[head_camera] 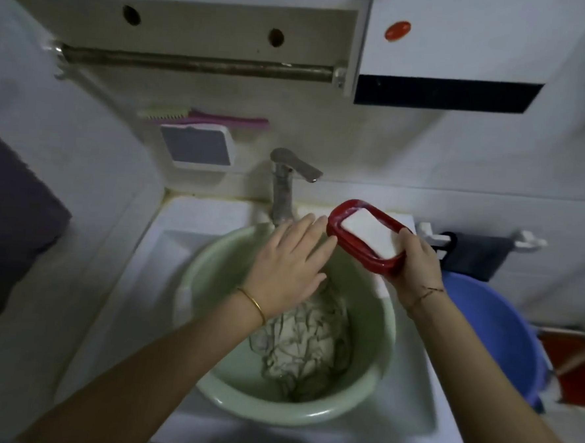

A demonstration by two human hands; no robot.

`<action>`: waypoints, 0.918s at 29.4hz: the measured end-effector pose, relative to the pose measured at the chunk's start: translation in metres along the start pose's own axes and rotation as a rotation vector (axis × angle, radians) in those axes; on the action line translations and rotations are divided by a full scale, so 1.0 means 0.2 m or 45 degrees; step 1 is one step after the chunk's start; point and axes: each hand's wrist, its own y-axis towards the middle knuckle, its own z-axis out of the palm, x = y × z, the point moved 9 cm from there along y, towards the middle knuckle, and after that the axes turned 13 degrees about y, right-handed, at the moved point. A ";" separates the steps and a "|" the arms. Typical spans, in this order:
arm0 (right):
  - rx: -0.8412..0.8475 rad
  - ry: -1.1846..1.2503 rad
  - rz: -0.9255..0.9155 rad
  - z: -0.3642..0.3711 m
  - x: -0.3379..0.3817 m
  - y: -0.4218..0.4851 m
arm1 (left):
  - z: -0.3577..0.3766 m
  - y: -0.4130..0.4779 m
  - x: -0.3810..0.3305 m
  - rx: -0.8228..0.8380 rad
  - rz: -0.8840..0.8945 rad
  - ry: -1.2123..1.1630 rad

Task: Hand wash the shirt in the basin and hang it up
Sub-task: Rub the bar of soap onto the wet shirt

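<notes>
A person is standing at a white sink [195, 222]. A round pale green plastic basin [283, 410] is sitting in the sink, just in front of a grey metal tap [284, 186]. The white shirt with thin dark lines [304, 345] is lying all crumpled up in the bottom of the basin.

The right hand [415, 263] is holding a red oval plastic soap dish [360, 258] up over the far right side of the basin. Its fingers are curling round the near end of the dish, and its thumb is hooking over the rim. The dish is tipping a little. A white bar of soap [369, 234] is lying inside it.

The left hand [288, 265] is reaching across above the basin, palm down. Its fingers are straight and a little spread, and they are holding nothing. The fingertips are pointing at the red dish and are right at its edge. I cannot tell if they are touching it. A thin gold bangle [253, 303] is sitting on the left wrist.

A big blue plastic bucket [496, 336] is standing to the right of the sink.
</notes>
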 end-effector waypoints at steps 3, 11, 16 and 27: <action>-0.086 -0.026 -0.055 -0.07 0.01 0.09 | 0.11 0.05 -0.08 0.120 -0.002 0.013; -0.239 -0.359 -0.146 -0.11 -0.01 0.42 | 0.33 0.12 -0.18 0.223 -0.056 -0.063; -0.188 -0.701 -0.141 -0.07 -0.05 0.61 | 0.41 0.16 -0.19 0.258 -0.094 -0.057; -0.062 -1.175 -0.548 -0.01 -0.01 0.67 | 0.52 0.22 -0.24 0.328 -0.117 -0.159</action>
